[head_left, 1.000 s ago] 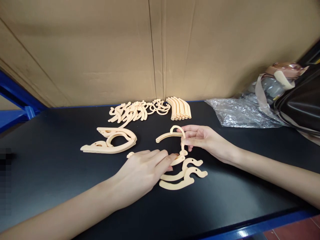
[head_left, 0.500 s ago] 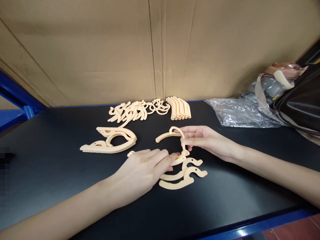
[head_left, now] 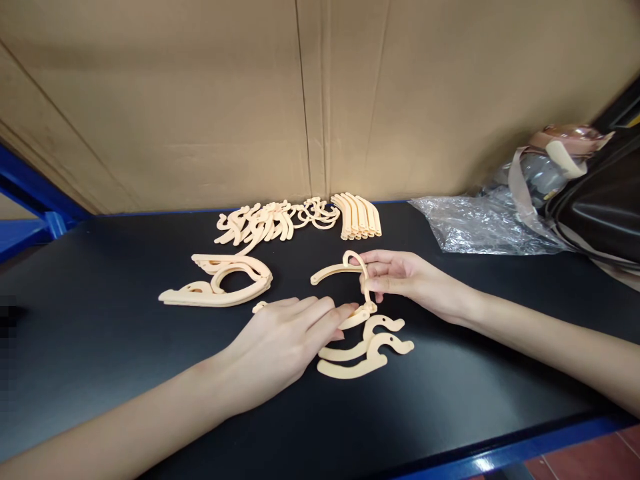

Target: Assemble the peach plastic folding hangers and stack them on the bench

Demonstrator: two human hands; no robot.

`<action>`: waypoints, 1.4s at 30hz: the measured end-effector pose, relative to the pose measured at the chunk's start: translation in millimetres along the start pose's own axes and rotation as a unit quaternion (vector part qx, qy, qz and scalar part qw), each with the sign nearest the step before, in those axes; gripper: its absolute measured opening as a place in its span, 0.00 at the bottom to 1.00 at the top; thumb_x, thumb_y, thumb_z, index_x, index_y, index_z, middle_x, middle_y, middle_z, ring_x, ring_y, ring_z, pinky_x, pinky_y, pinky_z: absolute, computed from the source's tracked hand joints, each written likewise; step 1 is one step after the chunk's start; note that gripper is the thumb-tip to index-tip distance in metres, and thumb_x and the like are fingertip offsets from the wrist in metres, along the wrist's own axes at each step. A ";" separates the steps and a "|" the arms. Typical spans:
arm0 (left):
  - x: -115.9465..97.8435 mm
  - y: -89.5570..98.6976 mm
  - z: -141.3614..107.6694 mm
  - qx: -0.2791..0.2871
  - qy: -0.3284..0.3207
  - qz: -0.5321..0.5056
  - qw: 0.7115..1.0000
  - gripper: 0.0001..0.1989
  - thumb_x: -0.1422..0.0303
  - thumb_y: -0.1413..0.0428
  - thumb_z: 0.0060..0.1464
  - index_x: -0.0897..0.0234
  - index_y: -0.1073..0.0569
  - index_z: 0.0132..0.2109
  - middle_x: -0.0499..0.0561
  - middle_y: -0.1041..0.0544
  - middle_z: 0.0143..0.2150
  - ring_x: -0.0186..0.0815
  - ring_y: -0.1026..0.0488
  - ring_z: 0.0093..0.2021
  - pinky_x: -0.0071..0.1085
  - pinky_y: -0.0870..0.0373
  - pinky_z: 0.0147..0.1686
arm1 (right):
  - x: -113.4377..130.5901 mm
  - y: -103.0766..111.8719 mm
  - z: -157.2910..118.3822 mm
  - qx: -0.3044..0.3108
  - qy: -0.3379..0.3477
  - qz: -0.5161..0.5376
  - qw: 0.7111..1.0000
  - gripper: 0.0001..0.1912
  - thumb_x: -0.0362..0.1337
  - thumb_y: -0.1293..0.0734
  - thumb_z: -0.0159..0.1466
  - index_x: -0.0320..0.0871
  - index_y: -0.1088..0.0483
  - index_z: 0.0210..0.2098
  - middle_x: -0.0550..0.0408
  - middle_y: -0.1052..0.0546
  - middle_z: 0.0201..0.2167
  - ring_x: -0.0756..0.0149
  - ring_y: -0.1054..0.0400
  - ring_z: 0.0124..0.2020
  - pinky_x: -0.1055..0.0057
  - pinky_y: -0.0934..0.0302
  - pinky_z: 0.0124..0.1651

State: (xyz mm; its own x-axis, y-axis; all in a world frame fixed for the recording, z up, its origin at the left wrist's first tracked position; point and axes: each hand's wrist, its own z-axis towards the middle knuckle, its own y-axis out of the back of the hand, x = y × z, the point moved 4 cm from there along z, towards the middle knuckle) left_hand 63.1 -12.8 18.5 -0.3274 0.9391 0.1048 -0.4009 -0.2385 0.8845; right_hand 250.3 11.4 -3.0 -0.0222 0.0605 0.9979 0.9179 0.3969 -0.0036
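Pinched between thumb and fingers of my right hand (head_left: 395,273) is a cream plastic hanger hook (head_left: 367,273), held upright with its curved end pointing left. The hook's lower end meets the end of a hanger arm (head_left: 355,319). My left hand (head_left: 290,340) grips that arm from above and covers most of it; a tip shows left of the knuckles. Beyond the hook, a curved hanger piece (head_left: 333,271) lies by my right fingertips; I cannot tell whether they touch it. Two flat hanger arms with curled ends (head_left: 373,363) lie just nearer me.
Folded hangers (head_left: 240,293) lie stacked on the left of the black table (head_left: 450,393). At the back are a pile of hanger arms (head_left: 260,223), loose hooks (head_left: 317,213) and a row of curved pieces (head_left: 357,217). Clear plastic wrap (head_left: 495,227) and a dark bag (head_left: 605,207) are at right.
The hook in my right hand has tilted slightly, its curved top shifting a little right while its lower end stays at the arm. My left hand has barely moved.
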 end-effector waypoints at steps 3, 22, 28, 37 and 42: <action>0.2 -0.9 -0.4 0.003 0.004 -0.004 1.000 0.11 0.72 0.52 0.64 0.67 0.32 0.51 0.46 0.29 0.29 0.31 0.30 0.27 0.26 0.41 0.23 | -0.8 0.7 -0.1 -0.016 0.005 -0.008 1.000 0.17 0.34 0.31 0.60 0.40 0.32 0.48 0.57 0.25 0.32 0.72 0.31 0.30 0.71 0.36 0.38; 1.9 -1.9 -1.2 0.014 0.036 -0.002 0.999 0.12 0.70 0.53 0.64 0.67 0.32 0.52 0.45 0.28 0.30 0.30 0.29 0.26 0.26 0.37 0.23 | 6.1 -1.0 -8.0 -0.111 0.087 -0.109 0.984 0.17 0.38 0.31 0.60 0.45 0.35 0.48 0.61 0.28 0.31 0.71 0.31 0.34 0.68 0.34 0.43; 3.2 -2.5 -1.4 0.011 0.040 -0.010 0.999 0.12 0.71 0.54 0.65 0.68 0.32 0.52 0.45 0.28 0.30 0.30 0.28 0.27 0.25 0.35 0.25 | 6.5 -1.2 -7.6 -0.100 0.104 -0.127 0.981 0.20 0.38 0.32 0.61 0.46 0.37 0.52 0.62 0.28 0.31 0.70 0.31 0.34 0.67 0.34 0.46; 8.6 -5.6 -6.6 0.076 0.197 -0.112 0.971 0.15 0.70 0.55 0.63 0.64 0.35 0.56 0.47 0.24 0.36 0.30 0.27 0.28 0.25 0.35 0.25 | 7.1 -1.7 -9.1 -0.113 0.128 -0.165 0.972 0.19 0.40 0.31 0.61 0.48 0.39 0.50 0.61 0.26 0.33 0.70 0.32 0.34 0.68 0.35 0.43; 11.8 -5.6 -9.0 0.175 0.328 -0.339 0.864 0.17 0.66 0.56 0.62 0.58 0.40 0.57 0.42 0.29 0.28 0.28 0.32 0.21 0.24 0.36 0.21 | 11.3 2.6 -10.7 -0.131 0.196 -0.293 0.927 0.18 0.39 0.34 0.64 0.49 0.39 0.52 0.58 0.26 0.36 0.67 0.32 0.36 0.65 0.35 0.44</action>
State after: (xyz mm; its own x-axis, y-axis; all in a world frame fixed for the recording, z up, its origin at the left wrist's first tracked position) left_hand 53.8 -2.6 10.7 -0.5795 0.4643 -0.6698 -0.4448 0.5084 0.7373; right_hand 256.7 3.3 9.0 -0.4480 -0.4525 0.7711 0.8597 0.0186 0.5104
